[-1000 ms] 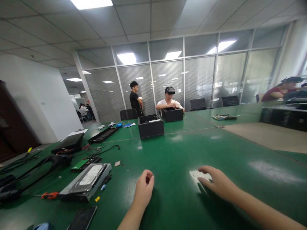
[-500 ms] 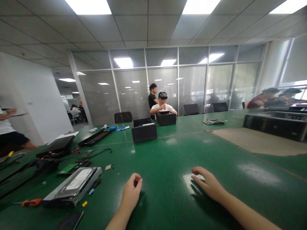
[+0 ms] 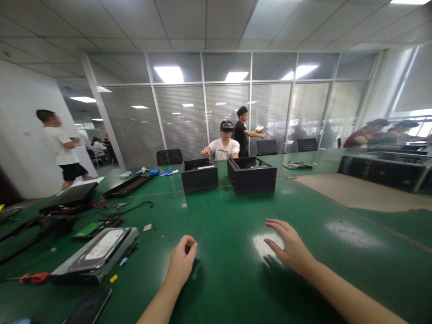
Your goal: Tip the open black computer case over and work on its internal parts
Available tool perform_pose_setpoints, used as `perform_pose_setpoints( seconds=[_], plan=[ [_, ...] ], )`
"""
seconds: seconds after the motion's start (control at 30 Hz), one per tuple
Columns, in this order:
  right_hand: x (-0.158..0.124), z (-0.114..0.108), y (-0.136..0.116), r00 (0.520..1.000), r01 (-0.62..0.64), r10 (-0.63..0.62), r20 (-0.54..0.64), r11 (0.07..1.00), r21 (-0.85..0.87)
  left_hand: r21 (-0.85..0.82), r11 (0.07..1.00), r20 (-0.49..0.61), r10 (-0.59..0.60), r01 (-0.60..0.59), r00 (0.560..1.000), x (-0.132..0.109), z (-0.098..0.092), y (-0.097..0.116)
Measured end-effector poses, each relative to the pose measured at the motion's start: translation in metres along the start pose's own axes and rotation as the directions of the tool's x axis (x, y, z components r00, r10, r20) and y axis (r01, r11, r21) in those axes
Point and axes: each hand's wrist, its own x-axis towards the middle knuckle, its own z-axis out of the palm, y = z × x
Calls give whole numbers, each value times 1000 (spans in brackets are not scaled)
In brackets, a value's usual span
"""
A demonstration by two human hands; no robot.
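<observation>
My left hand (image 3: 183,258) is above the green table (image 3: 216,279), its fingers curled in toward the thumb, and nothing shows in it. To the right, my right hand (image 3: 286,245) hangs over the tabletop with thumb and fingers apart, holding nothing. A hard drive (image 3: 101,252) in a metal frame lies left of my left hand. Nearer me are a yellow piece (image 3: 114,279) and a dark phone-like slab (image 3: 88,307). A screwdriver with an orange handle (image 3: 34,277) rests beside the drive.
Two black open-topped cases (image 3: 200,180) (image 3: 252,180) stand across the table before a seated person (image 3: 225,146). Another person (image 3: 240,132) stands behind; one (image 3: 60,146) is at left. Cables, a green circuit board (image 3: 88,229) and a black tray (image 3: 128,186) lie left; a larger case (image 3: 381,173) stands right.
The right-hand black case across the table has come nearer to me. The standing person behind moved right, and the person at left came into fuller view. My right hand's fingers have spread wider.
</observation>
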Motion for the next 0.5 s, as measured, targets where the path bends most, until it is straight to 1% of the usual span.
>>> perform_pose_setpoints(
  seconds=[0.07,0.1,0.17,0.23,0.3,0.33,0.4,0.47,0.5],
  plan=[
    [18,-18,-10,994,64,-75,-74,988,-141,-2,1000,0,-3,3,1000,0,0,2],
    [29,-28,-13,992,57,-79,-96,975,-217,-1,1000,2,-5,5,1000,0,0,2],
    [54,-49,-16,995,-30,-7,-103,933,-359,-1,1000,8,-8,8,1000,-1,-1,4],
    [74,-65,-14,993,-116,117,-26,877,-467,-7,1000,10,-10,10,1000,0,-2,5],
    [85,-76,-8,977,-117,191,92,845,-521,-16,1000,15,-13,13,1000,1,-2,3],
    [87,-80,-7,969,-100,203,140,842,-530,-18,1000,17,-14,15,1000,2,-1,2],
    [86,-85,-9,963,-73,198,184,846,-528,-21,1000,20,-16,16,1000,4,0,-1],
    [79,-90,-23,958,-45,183,221,857,-514,-18,1000,21,-15,15,1000,6,1,-4],
    [74,-92,-33,955,-32,175,241,865,-502,-15,1000,23,-12,12,1000,7,2,-6]
  ],
)
